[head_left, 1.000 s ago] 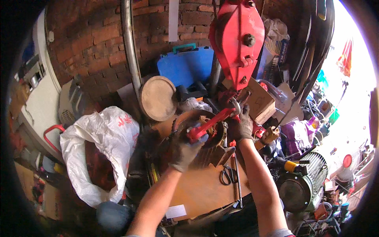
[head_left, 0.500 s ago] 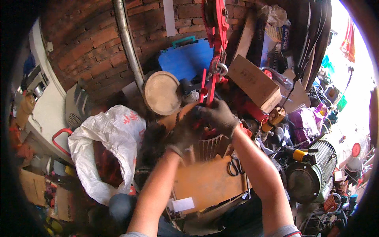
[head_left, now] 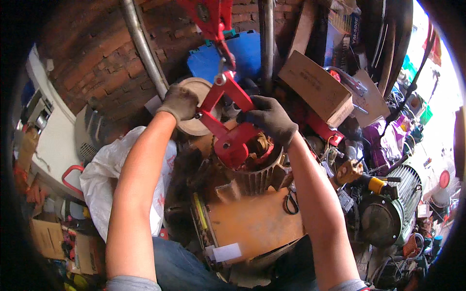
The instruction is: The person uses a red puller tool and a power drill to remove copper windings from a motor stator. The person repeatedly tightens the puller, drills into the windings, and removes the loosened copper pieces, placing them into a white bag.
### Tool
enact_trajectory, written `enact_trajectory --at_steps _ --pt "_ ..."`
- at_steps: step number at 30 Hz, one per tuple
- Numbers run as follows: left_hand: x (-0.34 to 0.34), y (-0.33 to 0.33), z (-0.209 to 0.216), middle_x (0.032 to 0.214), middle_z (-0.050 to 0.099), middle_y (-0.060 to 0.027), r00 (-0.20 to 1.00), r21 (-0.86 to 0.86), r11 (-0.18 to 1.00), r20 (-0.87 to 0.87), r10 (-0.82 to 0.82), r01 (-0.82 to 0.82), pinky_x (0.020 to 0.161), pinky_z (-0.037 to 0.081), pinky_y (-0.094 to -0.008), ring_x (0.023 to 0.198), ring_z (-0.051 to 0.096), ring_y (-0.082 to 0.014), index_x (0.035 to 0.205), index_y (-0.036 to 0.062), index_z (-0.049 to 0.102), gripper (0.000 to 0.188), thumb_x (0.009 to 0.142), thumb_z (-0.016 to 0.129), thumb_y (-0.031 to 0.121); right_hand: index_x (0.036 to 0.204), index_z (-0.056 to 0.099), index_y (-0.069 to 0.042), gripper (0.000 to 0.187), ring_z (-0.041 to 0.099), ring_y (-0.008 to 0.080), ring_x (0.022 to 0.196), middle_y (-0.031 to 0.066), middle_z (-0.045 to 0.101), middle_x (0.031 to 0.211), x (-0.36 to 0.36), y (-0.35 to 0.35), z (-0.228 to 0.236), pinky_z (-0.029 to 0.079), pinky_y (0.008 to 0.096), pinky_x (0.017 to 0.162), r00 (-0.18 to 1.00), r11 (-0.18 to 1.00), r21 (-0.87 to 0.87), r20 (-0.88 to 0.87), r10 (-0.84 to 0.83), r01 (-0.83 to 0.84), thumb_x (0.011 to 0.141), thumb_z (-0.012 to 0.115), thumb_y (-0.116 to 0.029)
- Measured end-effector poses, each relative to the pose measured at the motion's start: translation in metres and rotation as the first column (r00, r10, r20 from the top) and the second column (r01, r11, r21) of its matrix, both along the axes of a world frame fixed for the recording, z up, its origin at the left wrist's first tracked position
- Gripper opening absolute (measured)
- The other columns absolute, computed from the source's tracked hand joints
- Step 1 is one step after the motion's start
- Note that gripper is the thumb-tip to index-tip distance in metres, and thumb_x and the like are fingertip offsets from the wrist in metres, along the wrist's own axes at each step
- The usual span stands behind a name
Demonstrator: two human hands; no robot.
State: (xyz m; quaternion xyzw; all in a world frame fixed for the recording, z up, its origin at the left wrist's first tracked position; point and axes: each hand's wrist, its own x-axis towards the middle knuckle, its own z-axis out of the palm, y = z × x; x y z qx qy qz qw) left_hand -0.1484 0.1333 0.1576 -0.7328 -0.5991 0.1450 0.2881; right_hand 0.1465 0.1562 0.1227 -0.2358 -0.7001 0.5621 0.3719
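Observation:
A red jointed metal tool [head_left: 228, 128] with two arms hangs from a red pulley-like piece [head_left: 208, 17] overhead and reaches down into a finned grey motor housing [head_left: 257, 177] with copper windings. My gloved left hand [head_left: 180, 102] grips the left arm of the red tool near its joint. The right arm is held near the top by my gloved right hand [head_left: 269, 119], just above the housing. An orange-brown wooden board [head_left: 255, 223] carries the housing.
A brick wall with a grey pipe [head_left: 143, 46] rises behind. A round pale disc [head_left: 196, 94] and a blue case [head_left: 242, 53] lean there. White plastic bag [head_left: 104, 174] at left, cardboard box [head_left: 315, 87] and a grey electric motor [head_left: 388, 208] at right, scissors [head_left: 291, 201] on the board.
The red tool has opened out from a narrow upright bar into a spread pair of arms. My hands moved apart, left hand up and to the left; the view tilted upward.

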Motion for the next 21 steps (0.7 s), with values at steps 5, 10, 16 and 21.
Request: enact_trajectory --at_steps 5,10,16,21 --pt "0.000 0.004 -0.026 0.135 0.062 -0.0163 0.978 0.006 0.996 0.189 -0.093 0.094 0.109 0.044 -0.0440 0.124 0.060 -0.0292 0.135 0.0127 0.063 0.051 0.085 0.062 0.026 0.111 0.070 0.001 0.034 0.071 0.0215 0.078 0.0138 0.071 0.083 0.006 -0.003 0.001 0.055 0.0388 0.075 0.981 0.972 0.229 0.172 -0.091 0.050 0.085 0.067 -0.022" --pt "-0.063 -0.027 -0.072 0.088 0.072 -0.0123 0.947 0.292 0.942 0.220 -0.234 0.165 0.076 0.050 -0.0465 0.085 0.070 -0.0321 0.098 0.0135 0.073 0.023 0.078 0.063 0.019 0.104 0.071 -0.003 0.030 0.068 0.0423 0.085 0.0251 0.069 0.088 -0.005 -0.032 0.019 0.053 0.0489 0.079 0.968 0.926 0.372 0.209 -0.140 0.053 0.085 0.062 -0.025" --pt "-0.052 -0.033 -0.076 0.080 0.070 -0.0109 0.944 0.325 0.933 0.229 -0.236 0.154 0.077 0.047 -0.0472 0.081 0.068 -0.0313 0.095 0.0161 0.072 0.020 0.079 0.060 0.020 0.102 0.071 -0.003 0.027 0.067 0.0449 0.088 0.0270 0.068 0.088 -0.002 -0.025 0.018 0.053 0.0503 0.079 0.960 0.873 0.485 0.213 -0.182 0.058 0.086 0.060 -0.022" --pt "-0.048 0.018 -0.037 0.096 0.074 -0.0117 0.979 0.153 0.971 0.051 -0.196 0.186 0.092 0.042 -0.0537 0.095 0.070 -0.0288 0.104 0.0150 0.075 0.029 0.085 0.057 0.027 0.106 0.071 0.001 0.024 0.061 0.0110 0.071 0.0085 0.067 0.078 -0.012 -0.012 0.007 0.052 0.0310 0.067 0.942 0.856 0.432 0.041 -0.334 0.285 0.085 0.068 -0.010"
